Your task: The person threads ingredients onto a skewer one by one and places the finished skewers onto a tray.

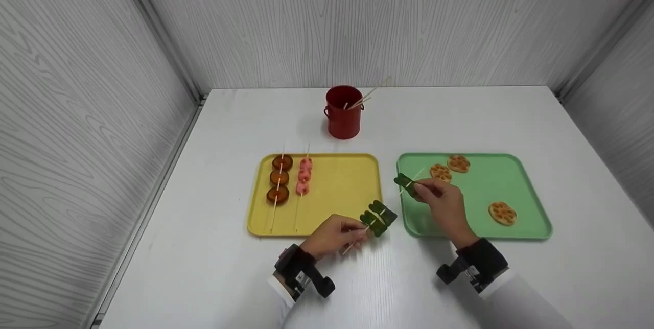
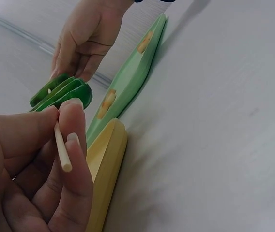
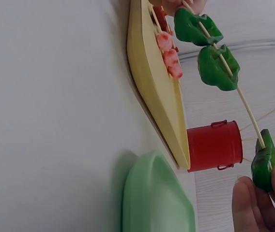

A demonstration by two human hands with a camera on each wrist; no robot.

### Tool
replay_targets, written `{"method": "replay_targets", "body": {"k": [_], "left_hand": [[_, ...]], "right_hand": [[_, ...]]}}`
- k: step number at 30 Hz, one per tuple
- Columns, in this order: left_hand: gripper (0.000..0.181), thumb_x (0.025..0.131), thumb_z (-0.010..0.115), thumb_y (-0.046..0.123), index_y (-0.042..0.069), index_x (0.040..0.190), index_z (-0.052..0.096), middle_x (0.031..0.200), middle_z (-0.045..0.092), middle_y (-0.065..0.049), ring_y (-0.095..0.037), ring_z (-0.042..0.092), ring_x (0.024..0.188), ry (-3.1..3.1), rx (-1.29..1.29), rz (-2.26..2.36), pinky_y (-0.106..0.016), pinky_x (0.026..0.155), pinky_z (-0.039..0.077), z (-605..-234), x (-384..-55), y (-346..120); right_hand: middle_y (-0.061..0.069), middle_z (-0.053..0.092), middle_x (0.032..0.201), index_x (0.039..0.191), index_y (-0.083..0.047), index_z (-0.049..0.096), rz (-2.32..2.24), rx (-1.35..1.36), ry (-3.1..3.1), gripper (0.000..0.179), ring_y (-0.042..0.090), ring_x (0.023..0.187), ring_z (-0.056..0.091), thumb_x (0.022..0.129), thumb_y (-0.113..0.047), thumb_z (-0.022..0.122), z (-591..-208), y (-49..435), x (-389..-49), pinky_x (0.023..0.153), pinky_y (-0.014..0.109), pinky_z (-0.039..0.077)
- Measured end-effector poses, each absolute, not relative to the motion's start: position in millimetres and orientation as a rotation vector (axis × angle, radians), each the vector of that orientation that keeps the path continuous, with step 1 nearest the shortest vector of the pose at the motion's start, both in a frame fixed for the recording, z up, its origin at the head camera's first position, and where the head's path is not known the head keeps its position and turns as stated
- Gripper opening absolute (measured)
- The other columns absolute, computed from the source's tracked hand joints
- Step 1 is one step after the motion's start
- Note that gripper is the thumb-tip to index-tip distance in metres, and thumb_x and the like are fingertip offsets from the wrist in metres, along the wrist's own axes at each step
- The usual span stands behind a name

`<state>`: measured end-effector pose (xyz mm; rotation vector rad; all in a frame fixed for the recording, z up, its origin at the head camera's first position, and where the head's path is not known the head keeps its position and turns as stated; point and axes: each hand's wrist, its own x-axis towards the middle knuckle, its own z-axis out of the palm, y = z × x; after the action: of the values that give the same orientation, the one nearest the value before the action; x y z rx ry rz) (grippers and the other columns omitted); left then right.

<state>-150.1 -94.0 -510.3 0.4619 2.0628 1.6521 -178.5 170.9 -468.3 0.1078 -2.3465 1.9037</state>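
My left hand (image 1: 334, 237) pinches the lower end of a thin wooden skewer (image 2: 63, 150) between thumb and fingers. Two green pepper pieces (image 3: 218, 67) are threaded on it, just beyond my left fingertips. Farther along, near the skewer's tip, a third green pepper piece (image 1: 403, 182) is pinched by my right hand (image 1: 445, 209) over the left edge of the green tray (image 1: 480, 191). In the right wrist view the skewer enters this third piece, with a bare stretch of stick between it and the other two.
The yellow tray (image 1: 342, 175) bears a skewer of brown round slices (image 1: 279, 178) and one of pink pieces (image 1: 304, 175). Several lotus root slices (image 1: 503, 213) lie on the green tray. Behind stands a red bucket (image 1: 344, 120) with loose skewers.
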Motion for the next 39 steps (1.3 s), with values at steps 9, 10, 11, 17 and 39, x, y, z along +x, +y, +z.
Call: {"method": "replay_targets", "body": {"k": [9,10,11,17,39], "left_hand": [[0.017,0.095,0.062,0.008,-0.002,0.105,0.072,0.091,0.068,-0.023,-0.013,0.060,0.067,2.053,0.447,1.679,-0.018,0.053,0.045,-507.0,-149.2,-92.3],[0.017,0.095,0.062,0.008,-0.002,0.104,0.072,0.091,0.068,-0.023,-0.013,0.060,0.066,2.052,0.442,1.681,-0.018,0.053,0.045,-506.8,-149.1,-92.1],[0.017,0.095,0.062,0.008,-0.002,0.104,0.072,0.091,0.068,-0.023,-0.013,0.060,0.066,2.050,0.439,1.683,-0.018,0.053,0.045,-506.5,-149.0,-91.9],[0.017,0.095,0.061,0.005,-0.005,0.105,0.071,0.092,0.068,-0.025,-0.016,0.063,0.068,2.039,0.449,1.703,-0.019,0.055,0.047,-507.5,-150.2,-91.6],[0.015,0.094,0.063,0.004,-0.005,0.102,0.071,0.091,0.069,-0.023,-0.012,0.062,0.067,2.014,0.448,1.703,-0.020,0.057,0.049,-511.4,-148.8,-92.2]], "right_hand": [[0.018,0.070,0.089,0.100,0.006,0.070,1.899,0.102,-2.385,0.017,0.013,0.074,0.069,0.090,-0.008,0.069,-490.0,162.4,-176.0,0.071,0.029,0.058],[0.017,0.070,0.088,0.099,0.005,0.071,1.900,0.103,-2.388,0.015,0.015,0.074,0.069,0.090,-0.008,0.069,-491.1,161.3,-175.3,0.071,0.030,0.058],[0.017,0.070,0.087,0.098,0.004,0.071,1.899,0.106,-2.394,0.014,0.017,0.075,0.069,0.090,-0.007,0.070,-491.8,160.2,-174.7,0.071,0.031,0.058],[0.016,0.071,0.088,0.098,0.004,0.071,1.900,0.100,-2.417,0.012,0.018,0.075,0.068,0.090,-0.005,0.069,-492.7,154.6,-170.6,0.072,0.035,0.058],[0.002,0.073,0.083,0.093,-0.004,0.075,1.503,0.357,-2.498,0.009,0.012,0.071,0.067,0.085,-0.009,0.074,-495.4,154.2,-165.6,0.064,0.020,0.053]]}}
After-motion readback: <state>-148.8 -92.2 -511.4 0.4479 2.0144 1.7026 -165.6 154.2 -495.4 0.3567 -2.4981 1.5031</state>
